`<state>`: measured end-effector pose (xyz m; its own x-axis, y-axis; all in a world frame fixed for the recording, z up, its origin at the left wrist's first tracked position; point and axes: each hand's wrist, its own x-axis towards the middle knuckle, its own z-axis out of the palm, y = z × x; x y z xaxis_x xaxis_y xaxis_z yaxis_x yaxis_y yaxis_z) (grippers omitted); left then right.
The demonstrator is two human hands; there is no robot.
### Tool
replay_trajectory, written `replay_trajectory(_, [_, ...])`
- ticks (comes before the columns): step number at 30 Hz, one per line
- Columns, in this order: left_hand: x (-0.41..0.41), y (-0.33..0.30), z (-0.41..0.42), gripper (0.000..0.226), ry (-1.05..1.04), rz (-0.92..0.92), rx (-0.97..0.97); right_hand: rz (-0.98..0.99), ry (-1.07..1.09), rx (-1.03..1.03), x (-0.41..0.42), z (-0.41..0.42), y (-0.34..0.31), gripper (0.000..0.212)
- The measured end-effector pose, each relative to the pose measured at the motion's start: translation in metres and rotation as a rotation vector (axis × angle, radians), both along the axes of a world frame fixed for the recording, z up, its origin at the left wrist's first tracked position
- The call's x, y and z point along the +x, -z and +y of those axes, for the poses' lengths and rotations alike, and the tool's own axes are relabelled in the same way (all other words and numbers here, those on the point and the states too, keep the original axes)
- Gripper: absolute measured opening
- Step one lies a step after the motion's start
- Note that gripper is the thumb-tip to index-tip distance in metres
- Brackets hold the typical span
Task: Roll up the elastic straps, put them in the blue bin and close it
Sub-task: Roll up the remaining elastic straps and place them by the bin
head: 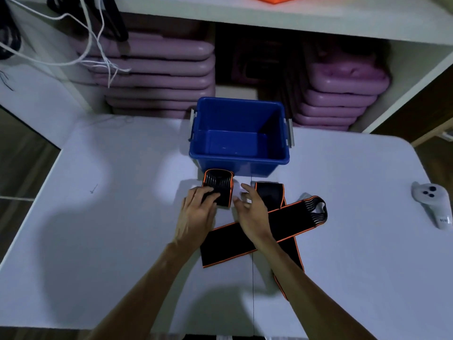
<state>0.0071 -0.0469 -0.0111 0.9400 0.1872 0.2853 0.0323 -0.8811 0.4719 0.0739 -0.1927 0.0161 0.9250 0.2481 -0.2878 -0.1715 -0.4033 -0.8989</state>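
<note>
A blue bin (pixel 239 159) stands open and empty at the far middle of the white table (pixel 110 217); no lid is in view. Just in front of it lies a rolled black strap with orange edges (pixel 221 184), and my left hand (pixel 199 207) rests its fingers on the roll's near end. My right hand (pixel 252 209) hovers beside the roll with fingers spread, holding nothing. Under and to the right of that hand, two unrolled black straps with orange edges (pixel 289 219) lie crossed flat on the table.
A white handheld controller (pixel 432 201) lies near the table's right edge. Behind the table is a white shelf (pixel 269 18) with stacks of purple pads (pixel 157 69) below. White cords (pixel 98 52) hang at the upper left.
</note>
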Motion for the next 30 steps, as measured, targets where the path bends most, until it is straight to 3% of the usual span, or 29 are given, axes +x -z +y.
replay_trajectory(6, [-0.015, -0.007, -0.027, 0.024, -0.005, -0.052, -0.034, -0.091, 0.011, -0.047, -0.007, -0.040, -0.004, 0.032])
replay_trajectory(12, [-0.034, 0.009, -0.070, 0.030, 0.156, 0.245, 0.006, -0.291, 0.167, -0.352, -0.008, -0.123, 0.006, 0.026])
replay_trajectory(15, [-0.039, 0.017, -0.086, 0.032, 0.134, 0.312, 0.039, -0.124, 0.369, -0.425, 0.001, -0.159, 0.009, 0.051])
replay_trajectory(18, [-0.044, 0.009, -0.109, 0.026, 0.118, 0.400, 0.008, 0.150, 0.404, -0.410, 0.015, -0.177, 0.018, 0.074])
replay_trajectory(20, [-0.042, -0.001, -0.126, 0.022, 0.075, 0.447, -0.037, 0.209, 0.354, -0.430, 0.022, -0.178, 0.020, 0.061])
replay_trajectory(22, [-0.030, -0.007, -0.138, 0.025, 0.030, 0.427, -0.078, 0.168, 0.296, -0.430, 0.028, -0.174, 0.022, 0.027])
replay_trajectory(28, [0.034, -0.006, -0.157, 0.035, -0.109, 0.505, -0.460, 0.122, 0.196, -0.428, 0.034, -0.154, 0.027, 0.019])
replay_trajectory(30, [0.042, -0.006, -0.160, 0.039, -0.192, 0.525, -0.588, 0.080, 0.214, -0.286, 0.031, -0.152, 0.025, 0.007])
